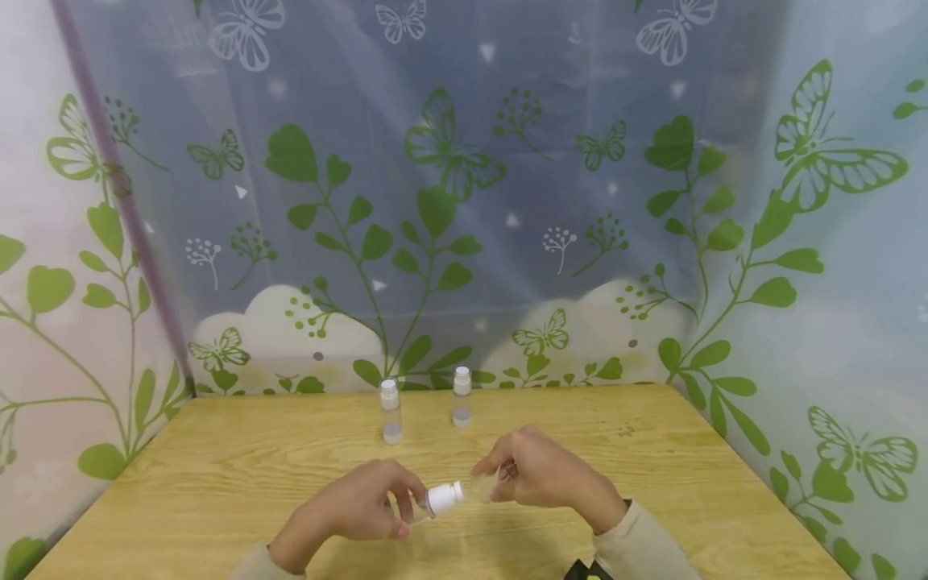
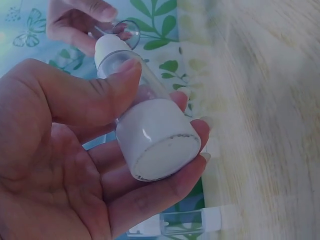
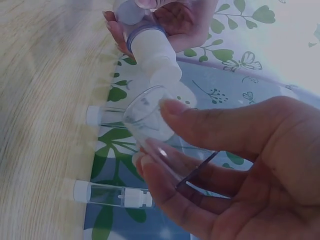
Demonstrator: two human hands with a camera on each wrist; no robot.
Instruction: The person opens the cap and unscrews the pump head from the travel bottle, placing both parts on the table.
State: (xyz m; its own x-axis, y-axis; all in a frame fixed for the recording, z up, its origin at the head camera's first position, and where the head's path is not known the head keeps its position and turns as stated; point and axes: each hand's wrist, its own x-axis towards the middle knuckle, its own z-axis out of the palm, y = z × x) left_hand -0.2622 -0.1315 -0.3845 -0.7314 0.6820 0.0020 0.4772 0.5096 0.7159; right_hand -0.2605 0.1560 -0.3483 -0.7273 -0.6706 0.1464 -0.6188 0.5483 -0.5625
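Observation:
My left hand (image 1: pixel 366 501) grips a small clear bottle with a white pump top (image 1: pixel 444 498), tilted so that the top points toward my right hand. In the left wrist view, the thumb lies along the clear side of the bottle (image 2: pixel 156 134) and the fingers support its white base. Between thumb and fingers, my right hand (image 1: pixel 542 474) holds a clear see-through cap (image 3: pixel 161 150). The cap's open end faces the white top, with a small gap between them in the right wrist view. My fingers partly hide the bottle's body in the head view.
Two similar bottles without clear caps stand upright toward the back of the wooden table (image 1: pixel 239 451), one left (image 1: pixel 391 419) and one right (image 1: pixel 461 403). Behind them hangs a curtain (image 1: pixel 551 201) patterned with leaves and butterflies. A dark object (image 1: pixel 580 570) shows at the bottom edge.

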